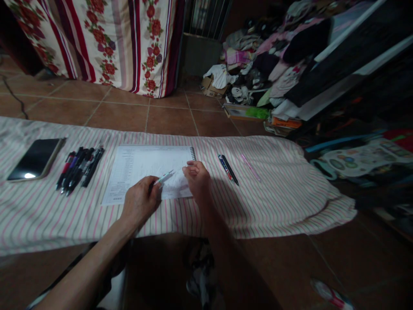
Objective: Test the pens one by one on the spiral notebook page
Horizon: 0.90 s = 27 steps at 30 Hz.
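My left hand [142, 196] grips a slim pale pen [164, 177] with light green on its barrel, its far end slanting up to the right. Just right of that end is my right hand [197, 175], with curled fingers pinched together; whatever they hold, if anything, is too small to make out. Both hands are over a spiral notebook [151, 161] of white paper with printed text along its left side. Part of its lower right is hidden by my right hand. Right of the notebook lie a dark pen [230, 169], a patterned pen [225, 167] and a thin pink stick-like piece [251, 167].
Several pens [80, 168] lie bunched left of the notebook, beside a dark-screened phone [35, 159]. Everything rests on a striped cloth [274, 193] over a low table. Beyond are a floral curtain [109, 43], a heap of clothes [254, 60] and a tiled floor [122, 112].
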Each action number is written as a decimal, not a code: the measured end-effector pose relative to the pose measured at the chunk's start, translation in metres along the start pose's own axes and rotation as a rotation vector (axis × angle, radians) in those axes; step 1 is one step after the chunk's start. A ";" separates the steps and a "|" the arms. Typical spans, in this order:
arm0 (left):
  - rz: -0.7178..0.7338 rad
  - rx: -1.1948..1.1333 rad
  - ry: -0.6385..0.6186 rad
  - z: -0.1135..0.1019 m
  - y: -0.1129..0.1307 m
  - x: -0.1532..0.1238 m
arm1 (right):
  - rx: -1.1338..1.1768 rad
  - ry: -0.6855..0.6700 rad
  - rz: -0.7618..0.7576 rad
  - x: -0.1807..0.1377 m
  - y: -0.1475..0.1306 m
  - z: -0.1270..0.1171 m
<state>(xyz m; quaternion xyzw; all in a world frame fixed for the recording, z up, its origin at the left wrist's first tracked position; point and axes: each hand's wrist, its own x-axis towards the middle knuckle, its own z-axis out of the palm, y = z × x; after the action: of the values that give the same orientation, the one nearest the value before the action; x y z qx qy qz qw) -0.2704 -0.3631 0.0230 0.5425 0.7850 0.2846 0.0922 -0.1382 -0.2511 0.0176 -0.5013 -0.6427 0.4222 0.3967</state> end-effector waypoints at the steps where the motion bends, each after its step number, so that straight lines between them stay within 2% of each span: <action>1: -0.004 0.004 0.001 0.000 0.000 0.000 | -0.103 0.016 -0.032 0.000 0.000 -0.002; 3: -0.011 0.010 0.002 0.000 -0.001 0.000 | -0.288 0.028 -0.066 -0.001 0.000 -0.007; 6: -0.020 0.016 -0.004 -0.001 -0.002 0.000 | -0.485 -0.022 -0.074 0.000 0.002 -0.011; 11: -0.058 0.013 -0.031 -0.004 -0.001 0.001 | -0.654 -0.076 -0.128 0.003 0.009 -0.010; 19: -0.065 0.028 -0.042 -0.004 0.001 0.002 | -0.585 -0.092 -0.164 0.005 0.013 -0.014; 27: -0.059 0.038 -0.040 -0.002 -0.001 0.004 | -0.431 -0.101 -0.045 0.015 0.019 -0.023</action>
<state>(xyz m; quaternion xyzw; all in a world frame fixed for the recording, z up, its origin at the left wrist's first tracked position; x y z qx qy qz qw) -0.2741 -0.3605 0.0245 0.5263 0.8040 0.2558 0.1057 -0.1139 -0.2307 0.0089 -0.5382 -0.7481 0.2906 0.2573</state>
